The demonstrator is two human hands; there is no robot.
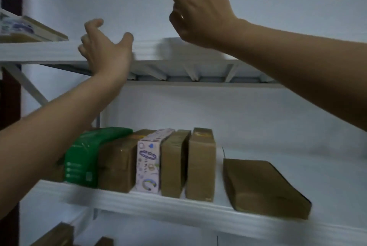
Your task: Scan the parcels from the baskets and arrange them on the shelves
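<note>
Brown parcels (200, 164) stand upright in a row on the middle shelf (158, 204), another lying flat nearby. Up at the top shelf (178, 51) the left hand (105, 47) and right hand (196, 7) hover empty, fingers loosely spread. An arm swung down carelessly might topple that row.

Just one view here, worn on the head and pointed forward at close range. The upper shelf (49, 53) is seen from slightly underneath, the lower shelf (178, 205) from above.
</note>
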